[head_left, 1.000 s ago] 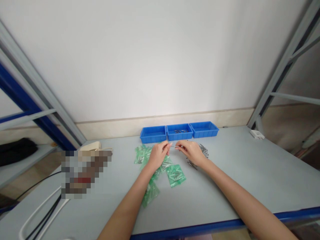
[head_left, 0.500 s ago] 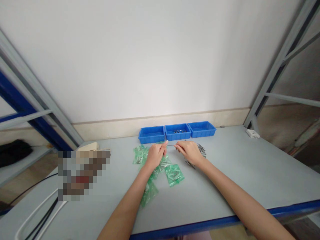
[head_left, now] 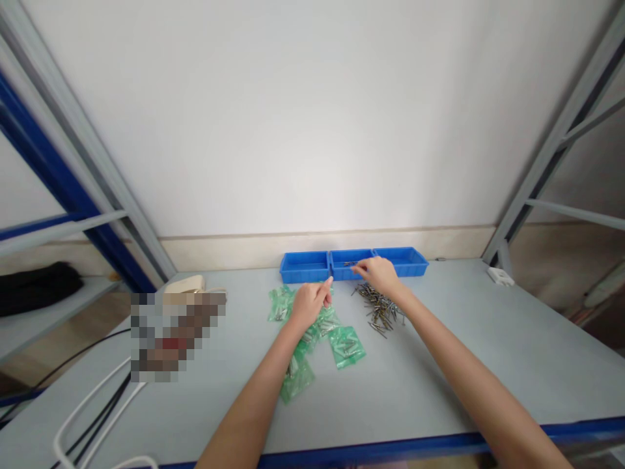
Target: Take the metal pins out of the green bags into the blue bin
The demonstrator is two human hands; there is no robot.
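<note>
My left hand [head_left: 312, 303] hovers above green plastic bags [head_left: 346, 346] that hold screws. Its fingers are closed, and whatever they grip is too small or hidden to tell. My right hand [head_left: 378, 275] is at the front edge of the middle blue bin [head_left: 346, 275], thumb and fingers pinched together. I cannot make out what, if anything, sits in that pinch. A few screws [head_left: 349, 263] show inside this bin, partly behind the right hand. Just below the right hand and forearm lies a loose pile of screws [head_left: 381, 309] on the grey table.
Blue bins stand to the left [head_left: 305, 268] and right [head_left: 403, 262] of the middle one, against the wall. A cream-coloured box [head_left: 184, 286], a blurred-out patch [head_left: 176, 339] and cables [head_left: 97, 404] occupy the left side. A white block [head_left: 500, 276] lies at the back right.
My right hand has moved up and away from the left hand to the middle bin, uncovering the screw pile. The thin metal piece between the hands no longer shows there. The view has shifted slightly.
</note>
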